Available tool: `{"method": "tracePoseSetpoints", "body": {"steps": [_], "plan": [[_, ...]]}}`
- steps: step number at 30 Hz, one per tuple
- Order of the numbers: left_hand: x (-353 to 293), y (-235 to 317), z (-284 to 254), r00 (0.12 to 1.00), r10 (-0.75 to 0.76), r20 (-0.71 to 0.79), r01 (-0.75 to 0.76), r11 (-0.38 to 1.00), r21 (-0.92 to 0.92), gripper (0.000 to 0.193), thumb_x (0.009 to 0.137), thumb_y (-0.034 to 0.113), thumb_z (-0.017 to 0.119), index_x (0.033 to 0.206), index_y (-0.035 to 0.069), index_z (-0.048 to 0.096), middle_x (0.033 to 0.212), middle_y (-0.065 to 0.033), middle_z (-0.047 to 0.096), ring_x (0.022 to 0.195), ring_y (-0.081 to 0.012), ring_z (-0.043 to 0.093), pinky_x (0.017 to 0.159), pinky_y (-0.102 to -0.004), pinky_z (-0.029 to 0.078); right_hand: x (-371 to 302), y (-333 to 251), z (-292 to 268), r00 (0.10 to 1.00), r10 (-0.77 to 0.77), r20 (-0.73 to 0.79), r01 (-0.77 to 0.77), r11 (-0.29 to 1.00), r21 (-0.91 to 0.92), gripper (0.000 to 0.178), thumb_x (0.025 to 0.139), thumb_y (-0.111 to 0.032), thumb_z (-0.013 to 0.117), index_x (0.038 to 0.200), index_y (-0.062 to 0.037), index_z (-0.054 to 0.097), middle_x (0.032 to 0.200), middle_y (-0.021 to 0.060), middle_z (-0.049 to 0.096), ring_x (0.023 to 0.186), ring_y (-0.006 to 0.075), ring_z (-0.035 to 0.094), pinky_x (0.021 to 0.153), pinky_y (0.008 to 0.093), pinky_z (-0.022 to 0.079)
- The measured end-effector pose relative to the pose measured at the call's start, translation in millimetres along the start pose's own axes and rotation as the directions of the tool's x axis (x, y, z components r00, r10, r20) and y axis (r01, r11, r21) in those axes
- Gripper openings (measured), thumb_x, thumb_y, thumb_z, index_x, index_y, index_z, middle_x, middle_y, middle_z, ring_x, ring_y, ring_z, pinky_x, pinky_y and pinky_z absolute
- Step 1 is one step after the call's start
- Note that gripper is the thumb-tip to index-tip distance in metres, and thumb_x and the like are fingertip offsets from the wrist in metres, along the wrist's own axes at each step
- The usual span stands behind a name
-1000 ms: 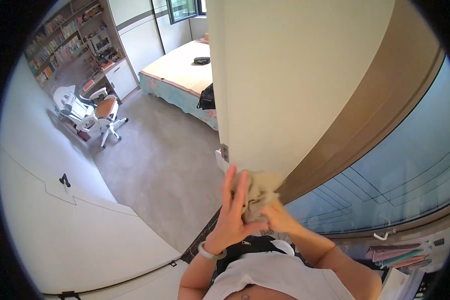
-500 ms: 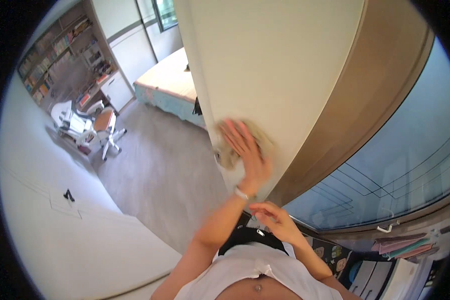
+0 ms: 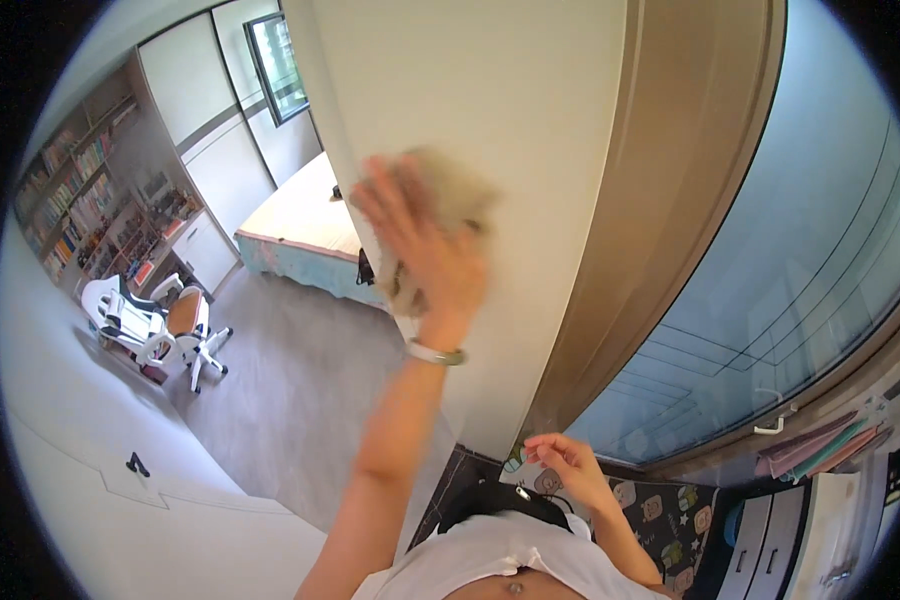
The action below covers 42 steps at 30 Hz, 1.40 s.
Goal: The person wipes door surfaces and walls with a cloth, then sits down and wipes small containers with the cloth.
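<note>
My left hand [image 3: 425, 250] presses a beige cloth [image 3: 457, 185] against the cream-white wall [image 3: 480, 70], close to the wall's left corner. Its fingers lie stretched over the cloth, blurred by motion, and the cloth's folds spread out on both sides of the palm. A pale bangle [image 3: 436, 353] circles that wrist. Lower down, my right hand [image 3: 573, 470] hovers near my waist with fingers loosely bent and the thumb apart. Nothing shows in it, and it stays clear of the wall.
A brown door frame [image 3: 660, 170] borders the wall, beside a bluish glass door [image 3: 770, 270]. Leftward are a white swivel chair [image 3: 155, 325], a bed [image 3: 310, 220], bookshelves [image 3: 75, 190] and a white door [image 3: 90, 480]. Towels [image 3: 815, 450] hang at right above a patterned mat [image 3: 660, 520].
My left hand and the cloth have slid up the wall, the arm stretching further out. My right hand has dropped slightly lower and to the right. The view has shifted too.
</note>
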State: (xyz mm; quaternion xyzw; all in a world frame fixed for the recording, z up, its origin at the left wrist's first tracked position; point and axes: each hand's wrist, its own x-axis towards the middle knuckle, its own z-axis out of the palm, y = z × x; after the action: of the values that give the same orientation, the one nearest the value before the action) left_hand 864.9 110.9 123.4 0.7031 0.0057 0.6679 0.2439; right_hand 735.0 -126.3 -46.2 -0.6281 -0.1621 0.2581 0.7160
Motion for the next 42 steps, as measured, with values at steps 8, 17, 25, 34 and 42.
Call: {"method": "tracePoseSetpoints", "body": {"steps": [8,17,25,34,42], "plan": [[-50.6,-33.9,-2.0,0.828,0.435,0.354,-0.461,0.887,-0.012,0.062,0.086,0.019,0.053,0.146,0.02,0.038,0.156,-0.0144,0.024,0.143,-0.043,0.014,0.114,-0.0564,0.013,-6.3,-7.0,9.9,0.999,-0.022,0.03,0.022,1.0,-0.005,0.025,0.099,-0.018,0.054,0.112,0.0013,0.062,0.098,0.0034,0.065,0.091,0.0112,0.058,0.085,0.0254,0.046],[103.9,66.1,14.1,0.885,0.452,0.114,-0.456,0.89,0.011,0.074,0.073,0.0,0.048,0.145,0.005,0.034,0.157,-0.0151,0.018,0.144,-0.0419,0.013,0.116,-0.0521,0.012,-13.3,-2.6,1.7,0.998,0.013,-0.067,-0.008,0.997,0.081,0.022,0.098,-0.015,0.055,0.109,0.0022,0.064,0.094,0.0039,0.065,0.088,0.0121,0.06,0.083,0.0256,0.047],[92.1,41.9,-3.6,0.885,0.399,0.239,-0.406,0.914,-0.024,0.078,0.076,-0.006,0.046,0.149,0.019,0.034,0.158,-0.0117,0.016,0.144,-0.0401,0.016,0.115,-0.0528,0.016,-6.2,-19.7,3.1,1.0,-0.015,-0.019,0.016,0.999,0.049,0.023,0.098,-0.015,0.054,0.11,0.0019,0.064,0.096,0.0045,0.065,0.089,0.0117,0.06,0.083,0.0255,0.046],[32.3,-10.0,3.3,0.474,0.816,0.33,-0.768,0.566,-0.299,0.061,0.084,0.019,0.054,0.144,0.029,0.042,0.153,0.0003,0.033,0.144,-0.0278,0.021,0.118,-0.051,0.01,-6.7,-8.1,4.9,1.0,0.01,0.005,-0.011,0.998,0.061,0.025,0.098,-0.017,0.055,0.112,0.0023,0.063,0.098,0.0059,0.066,0.09,0.0136,0.061,0.085,0.0267,0.047],[233.9,26.8,15.4,0.857,0.504,-0.108,-0.48,0.857,0.189,0.06,0.086,0.019,0.049,0.143,0.004,0.038,0.155,-0.0143,0.025,0.141,-0.0397,0.02,0.117,-0.048,0.012,-9.5,-7.0,-2.5,0.998,0.013,-0.055,-0.007,0.994,0.114,0.023,0.098,-0.015,0.054,0.112,0.0023,0.063,0.1,0.0078,0.066,0.093,0.0157,0.063,0.084,0.0267,0.048]]}}
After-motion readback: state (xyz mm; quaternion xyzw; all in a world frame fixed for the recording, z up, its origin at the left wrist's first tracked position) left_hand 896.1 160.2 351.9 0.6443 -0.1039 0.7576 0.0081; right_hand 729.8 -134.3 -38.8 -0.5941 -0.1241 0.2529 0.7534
